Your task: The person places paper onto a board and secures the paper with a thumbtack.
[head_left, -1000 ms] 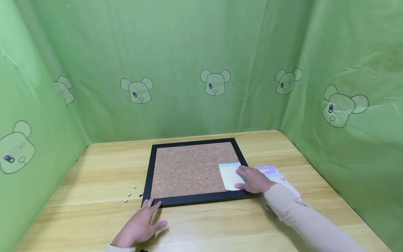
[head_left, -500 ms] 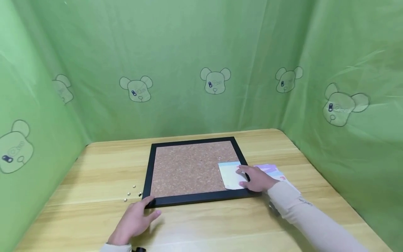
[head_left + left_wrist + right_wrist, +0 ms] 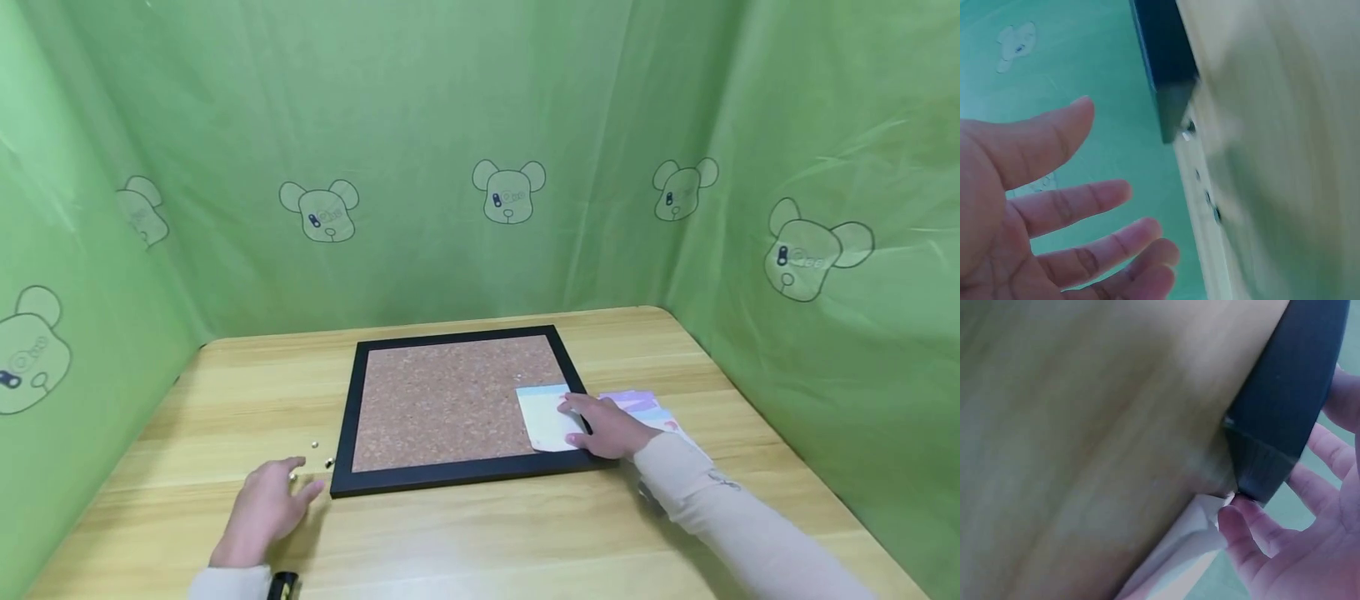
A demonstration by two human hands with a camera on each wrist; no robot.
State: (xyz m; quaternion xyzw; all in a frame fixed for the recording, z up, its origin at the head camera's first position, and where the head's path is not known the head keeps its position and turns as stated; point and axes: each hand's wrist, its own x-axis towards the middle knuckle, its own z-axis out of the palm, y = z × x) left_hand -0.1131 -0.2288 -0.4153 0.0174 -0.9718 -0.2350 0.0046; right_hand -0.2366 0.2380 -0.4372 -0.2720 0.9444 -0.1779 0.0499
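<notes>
Several silvery pushpins, loose on the tabletop left of the framed corkboard, lay just beside the fingertips of the left hand, the nearer one: empty, fingers parted. Right hand: spread, touching the pale card, near right corner.

A framed board lies in the middle of a counter, with a sheet on its right front part and the person's right grip over that sheet's right edge. Papers lie just right of the board; studs lie left of its front left corner, near the left grip. Curtains stand behind and on both sides.
</notes>
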